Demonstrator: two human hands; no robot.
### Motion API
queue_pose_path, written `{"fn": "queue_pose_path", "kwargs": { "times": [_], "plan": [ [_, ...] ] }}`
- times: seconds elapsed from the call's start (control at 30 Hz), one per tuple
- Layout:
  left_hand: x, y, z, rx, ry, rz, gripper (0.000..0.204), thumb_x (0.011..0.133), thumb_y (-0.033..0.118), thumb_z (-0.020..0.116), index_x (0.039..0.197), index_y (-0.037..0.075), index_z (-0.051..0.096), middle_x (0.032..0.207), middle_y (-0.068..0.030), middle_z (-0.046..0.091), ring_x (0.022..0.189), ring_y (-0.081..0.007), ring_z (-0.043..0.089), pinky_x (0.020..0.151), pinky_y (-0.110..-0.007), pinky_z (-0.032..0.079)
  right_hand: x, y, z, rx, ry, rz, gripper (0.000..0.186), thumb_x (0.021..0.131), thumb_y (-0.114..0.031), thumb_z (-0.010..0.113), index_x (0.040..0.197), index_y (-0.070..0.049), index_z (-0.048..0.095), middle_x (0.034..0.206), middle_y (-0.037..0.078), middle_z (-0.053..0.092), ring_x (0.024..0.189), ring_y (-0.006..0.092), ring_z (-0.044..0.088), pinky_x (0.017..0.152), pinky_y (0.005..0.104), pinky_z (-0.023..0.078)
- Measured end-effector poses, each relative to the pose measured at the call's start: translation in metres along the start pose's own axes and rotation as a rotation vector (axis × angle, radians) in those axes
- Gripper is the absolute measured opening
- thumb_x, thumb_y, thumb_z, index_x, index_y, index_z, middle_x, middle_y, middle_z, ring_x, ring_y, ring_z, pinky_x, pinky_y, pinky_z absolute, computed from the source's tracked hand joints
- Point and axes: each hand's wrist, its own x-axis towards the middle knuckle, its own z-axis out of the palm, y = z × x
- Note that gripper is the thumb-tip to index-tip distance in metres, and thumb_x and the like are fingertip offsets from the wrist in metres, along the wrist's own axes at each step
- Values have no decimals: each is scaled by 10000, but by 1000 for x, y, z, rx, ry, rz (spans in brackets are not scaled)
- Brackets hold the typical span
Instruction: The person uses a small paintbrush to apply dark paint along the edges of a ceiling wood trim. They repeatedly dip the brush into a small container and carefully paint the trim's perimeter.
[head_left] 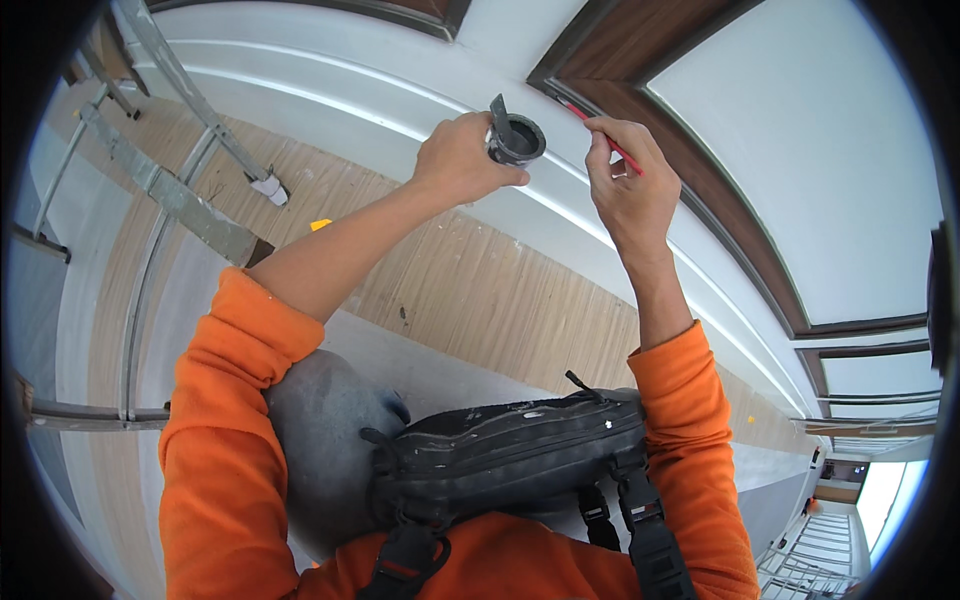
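Note:
My left hand (462, 160) is wrapped round a small cup of dark grey paint (520, 140), held up in front of the white wall. A flat grey blade or stick (500, 117) leans out over the cup's rim; its lower end is inside. My right hand (637, 180) pinches a thin red-handled paintbrush (622, 154). The brush's tip points up and left, at the lower corner of a brown wooden frame with a dark grey edge (560, 88). Whether the tip touches that edge I cannot tell.
A paint-spattered metal ladder or trestle (180, 205) stands at the left on the wood-look floor (470, 290). Pale sheeting (370, 350) covers part of the floor. A black bag (510, 450) is strapped across my front. More framed panels (870, 375) run along the wall at the right.

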Motion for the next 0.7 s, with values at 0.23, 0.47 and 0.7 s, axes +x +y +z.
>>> {"fn": "queue_pose_path", "kwargs": {
  "times": [0.23,0.47,0.7],
  "plan": [
    [-1,-1,0,-4,15,19,614,681,386,954,1131,25,747,1104,-183,765,1067,-377,731,925,-471,582,-2,-8,4,-70,3,-21,167,887,-57,774,1027,-146,753,966,7,767,778,202,737,648,303,573],
    [-3,-3,0,13,18,16,613,681,389,953,1139,36,749,1112,-180,762,1088,-373,723,935,-475,577,-5,-11,3,-150,-35,-8,161,885,-55,777,1019,-140,747,957,4,766,789,202,737,653,305,571],
    [-2,1,0,-2,-4,6,618,681,387,953,1152,41,750,1131,-178,763,1103,-370,719,947,-470,575,-4,-7,6,-44,4,-114,185,888,-38,773,1040,-143,760,980,13,774,796,188,744,637,298,566]
  ]
}}
